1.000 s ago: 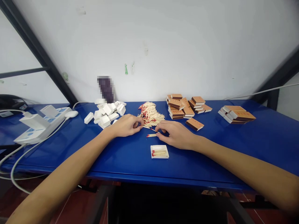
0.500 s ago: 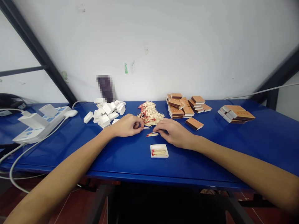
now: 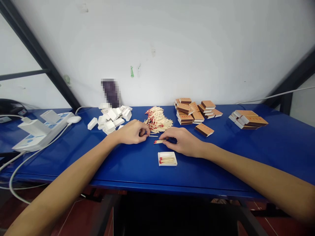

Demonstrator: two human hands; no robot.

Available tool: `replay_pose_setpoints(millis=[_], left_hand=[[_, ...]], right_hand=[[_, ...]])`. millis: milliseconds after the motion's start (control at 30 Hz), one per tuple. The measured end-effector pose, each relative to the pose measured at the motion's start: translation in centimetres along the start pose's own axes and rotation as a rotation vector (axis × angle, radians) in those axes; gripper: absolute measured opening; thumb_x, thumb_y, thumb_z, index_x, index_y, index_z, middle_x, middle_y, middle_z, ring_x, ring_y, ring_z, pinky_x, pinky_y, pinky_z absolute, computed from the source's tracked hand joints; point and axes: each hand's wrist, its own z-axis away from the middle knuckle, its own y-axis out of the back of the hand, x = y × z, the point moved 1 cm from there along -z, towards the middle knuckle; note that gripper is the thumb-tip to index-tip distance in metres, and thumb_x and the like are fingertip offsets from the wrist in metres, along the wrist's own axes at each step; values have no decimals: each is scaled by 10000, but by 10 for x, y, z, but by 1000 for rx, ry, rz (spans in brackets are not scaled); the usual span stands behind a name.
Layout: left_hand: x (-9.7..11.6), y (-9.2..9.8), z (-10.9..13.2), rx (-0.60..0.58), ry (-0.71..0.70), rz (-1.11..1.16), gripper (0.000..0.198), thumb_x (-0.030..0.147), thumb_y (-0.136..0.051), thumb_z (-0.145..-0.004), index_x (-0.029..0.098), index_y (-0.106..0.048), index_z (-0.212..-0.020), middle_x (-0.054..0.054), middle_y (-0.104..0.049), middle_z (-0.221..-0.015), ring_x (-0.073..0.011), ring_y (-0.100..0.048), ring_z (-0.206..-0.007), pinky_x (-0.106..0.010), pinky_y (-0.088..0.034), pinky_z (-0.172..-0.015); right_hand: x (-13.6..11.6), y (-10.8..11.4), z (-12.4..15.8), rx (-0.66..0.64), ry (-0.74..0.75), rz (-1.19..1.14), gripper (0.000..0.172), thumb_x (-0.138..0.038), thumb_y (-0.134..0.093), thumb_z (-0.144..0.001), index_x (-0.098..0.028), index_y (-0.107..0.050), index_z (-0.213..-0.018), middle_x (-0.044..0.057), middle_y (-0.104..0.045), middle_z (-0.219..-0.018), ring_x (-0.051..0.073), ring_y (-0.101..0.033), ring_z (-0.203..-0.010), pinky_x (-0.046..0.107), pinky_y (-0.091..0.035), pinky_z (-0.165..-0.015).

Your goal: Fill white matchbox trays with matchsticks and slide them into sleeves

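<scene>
My left hand is closed in a pinch, with a match sticking out to the right of its fingertips. Opposite it, my right hand pinches the plain ends of a few red-headed matches, their heads pointing left. Just beyond both hands lies a heap of loose matches. Nearer the front edge, a white matchbox tray sits open side up, several matches lying in it with heads to the left.
White empty trays are piled at the back left. Orange-topped matchboxes are stacked behind my right hand, with a single matchbox in front and another stack farther right. A power strip with cables occupies the left side.
My right thumb and fingers have come down and closed on the matches lying between the hands. My left hand has barely moved, its pinch still at the match.
</scene>
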Motion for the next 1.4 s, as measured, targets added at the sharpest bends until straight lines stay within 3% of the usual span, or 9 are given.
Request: replay_pose_setpoints(millis=[267,733,1400], left_hand=[[7,-7,-4,-33,-5,171,190,242,-575,-835,139,-728,-880,26,-547,-566,-77,-443,-505,-204,-383,-535],[12,-6,-1,-126,-12,220,220,243,-648,-801,153,-732,-984,16,-572,-628,-90,-487,-569,-212,-381,-549],[7,-10,-3,-77,0,222,198,294,-635,-848,137,-727,-926,19,-561,-608,-80,-463,-538,-211,-378,-554]], right_hand=[[1,-2,0,54,43,-16,134,-172,-566,-890,-190,-692,-928,41,-730,-867,154,-642,-780,273,-485,-709],[2,-2,0,35,68,13,150,-178,-572,-896,-178,-722,-905,71,-708,-943,177,-644,-872,306,-513,-788],[2,-3,0,24,96,20,160,-142,-581,-893,-170,-735,-928,66,-706,-899,166,-636,-804,283,-508,-711]])
